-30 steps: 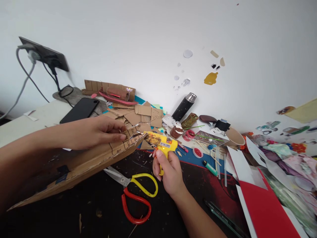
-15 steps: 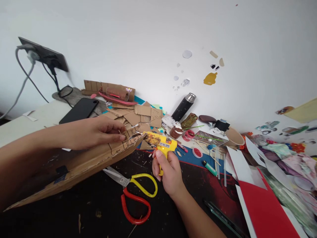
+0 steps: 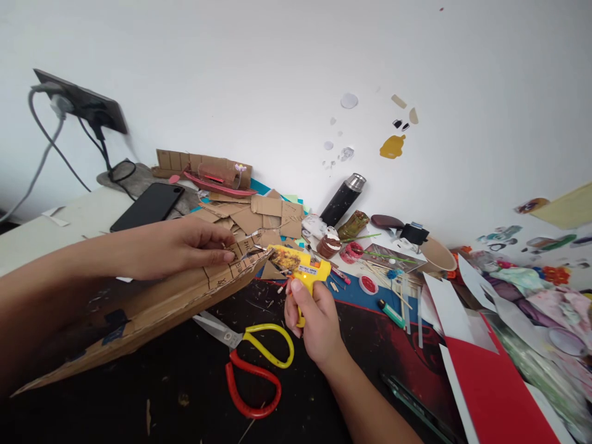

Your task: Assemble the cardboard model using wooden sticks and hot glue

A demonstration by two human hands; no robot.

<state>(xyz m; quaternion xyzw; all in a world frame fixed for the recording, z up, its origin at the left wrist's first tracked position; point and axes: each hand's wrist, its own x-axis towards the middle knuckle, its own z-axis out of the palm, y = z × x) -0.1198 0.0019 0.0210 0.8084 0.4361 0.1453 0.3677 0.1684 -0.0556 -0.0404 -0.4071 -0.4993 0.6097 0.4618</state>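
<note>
Beyond and left of the steel scissors [image 3: 235, 340] with 1 red and 1 yellow looped handle, the left hand [image 3: 198, 246] pinches a long, tilted brown corrugated cardboard piece [image 3: 185, 301]. Beyond the scissors, slightly right, a yellow plastic pistol-shaped glue gun [image 3: 303, 265], nozzle at the cardboard's right end, is clasped in the right hand [image 3: 319, 320].
</note>
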